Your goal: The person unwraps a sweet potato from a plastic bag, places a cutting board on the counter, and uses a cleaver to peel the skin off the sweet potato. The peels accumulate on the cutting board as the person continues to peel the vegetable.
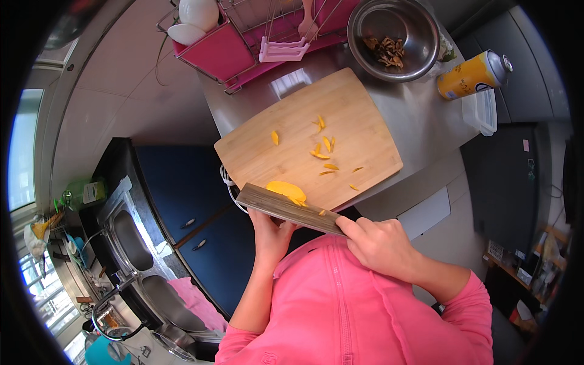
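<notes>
My right hand point(383, 244) grips one end of a broad cleaver point(278, 205), held tilted along the near edge of a wooden cutting board point(255, 150). Small yellow slivers cling to the blade's upper face. Just beyond the blade, a larger rounded piece of yellow fruit or vegetable point(285, 188) lies at the board's near side. My left hand point(269, 235) is at the other end of the cleaver, on the near side; the blade hides its fingertips, so its hold cannot be made out. Several thin yellow slices point(326, 144) are scattered over the board.
Beyond the board stand a pink dish rack point(214, 54) and a steel bowl point(356, 43) with brown shrivelled food pieces. A yellow canister point(470, 77) and a clear plastic container point(483, 112) are at the right. A double sink point(132, 237) lies left, above blue cabinets point(182, 187).
</notes>
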A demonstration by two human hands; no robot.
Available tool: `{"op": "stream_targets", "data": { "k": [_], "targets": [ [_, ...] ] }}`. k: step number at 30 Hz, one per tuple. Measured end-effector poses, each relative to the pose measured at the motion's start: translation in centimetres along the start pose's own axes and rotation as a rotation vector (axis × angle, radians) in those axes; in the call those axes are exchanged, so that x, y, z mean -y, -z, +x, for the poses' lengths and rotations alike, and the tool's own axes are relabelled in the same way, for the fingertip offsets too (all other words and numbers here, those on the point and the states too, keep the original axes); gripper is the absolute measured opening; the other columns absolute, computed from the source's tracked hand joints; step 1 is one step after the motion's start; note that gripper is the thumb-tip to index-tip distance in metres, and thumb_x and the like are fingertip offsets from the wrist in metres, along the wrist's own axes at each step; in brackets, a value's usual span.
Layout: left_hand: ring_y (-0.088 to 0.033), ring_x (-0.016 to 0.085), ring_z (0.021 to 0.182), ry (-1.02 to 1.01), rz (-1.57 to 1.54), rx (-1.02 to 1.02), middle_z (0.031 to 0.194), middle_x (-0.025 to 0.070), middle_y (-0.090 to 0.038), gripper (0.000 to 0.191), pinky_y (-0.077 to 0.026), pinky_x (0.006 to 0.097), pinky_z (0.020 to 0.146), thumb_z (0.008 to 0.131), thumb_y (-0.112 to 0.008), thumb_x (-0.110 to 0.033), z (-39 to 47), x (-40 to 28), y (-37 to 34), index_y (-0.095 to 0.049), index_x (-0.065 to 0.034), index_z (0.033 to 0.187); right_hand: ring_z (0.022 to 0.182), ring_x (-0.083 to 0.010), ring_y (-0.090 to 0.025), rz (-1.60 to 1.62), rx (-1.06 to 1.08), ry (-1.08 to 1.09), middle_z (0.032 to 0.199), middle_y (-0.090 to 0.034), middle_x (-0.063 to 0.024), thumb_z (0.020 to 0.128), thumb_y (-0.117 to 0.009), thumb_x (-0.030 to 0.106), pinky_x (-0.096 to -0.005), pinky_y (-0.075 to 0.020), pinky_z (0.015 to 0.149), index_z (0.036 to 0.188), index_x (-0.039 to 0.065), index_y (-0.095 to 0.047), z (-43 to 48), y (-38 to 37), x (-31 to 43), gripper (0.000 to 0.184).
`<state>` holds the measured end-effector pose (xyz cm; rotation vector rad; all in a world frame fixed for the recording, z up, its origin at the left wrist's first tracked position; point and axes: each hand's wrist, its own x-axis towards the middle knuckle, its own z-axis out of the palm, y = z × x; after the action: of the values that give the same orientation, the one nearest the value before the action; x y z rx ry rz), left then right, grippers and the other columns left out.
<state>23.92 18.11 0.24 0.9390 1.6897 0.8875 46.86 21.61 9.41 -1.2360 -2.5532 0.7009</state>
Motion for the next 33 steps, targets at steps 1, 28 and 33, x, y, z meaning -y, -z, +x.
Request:
{"op": "stream_targets", "data": {
  "k": [1,28,33],
  "targets": [
    [-0.054,0.031,0.113,0.066,-0.159,0.033,0.131,0.017,-0.04,0.07,-0.047,0.039,0.095,0.077,-0.079,-0.005,0.0,-0.1,0.1,-0.04,0.0022,0.134,0.042,-0.019,-0.053,-0.005,0.013,0.001,0.059,-0.049,-0.005,0.08,-0.062,0.01,-0.0332,-0.0434,0.037,0.112,0.003,-0.06,0.0,0.1,0.0,0.033],
    [-0.057,0.017,0.09,-0.007,-0.117,-0.105,0.108,0.0099,-0.053,0.058,-0.05,0.0307,0.075,0.075,-0.081,-0.003,0.5,-1.2,0.1,-0.042,-0.0006,0.119,0.05,-0.0306,-0.058,0.062,0.234,-0.141,0.064,-0.057,-0.0114,0.084,-0.061,0.009,-0.0405,-0.0438,0.042,0.103,0.002,-0.057,1.4,2.1,1.0,0.02],
    [-0.055,0.023,0.09,-0.024,-0.026,-0.089,0.107,0.0141,-0.051,0.066,-0.048,0.0339,0.078,0.073,-0.086,-0.014,0.8,0.3,0.6,-0.042,0.0021,0.119,0.045,-0.0301,-0.058,0.09,0.219,-0.115,0.057,-0.056,-0.0124,0.083,-0.056,0.007,-0.0409,-0.0449,0.04,0.083,0.003,-0.048,3.4,1.5,1.0,0.009]
  ]
}}
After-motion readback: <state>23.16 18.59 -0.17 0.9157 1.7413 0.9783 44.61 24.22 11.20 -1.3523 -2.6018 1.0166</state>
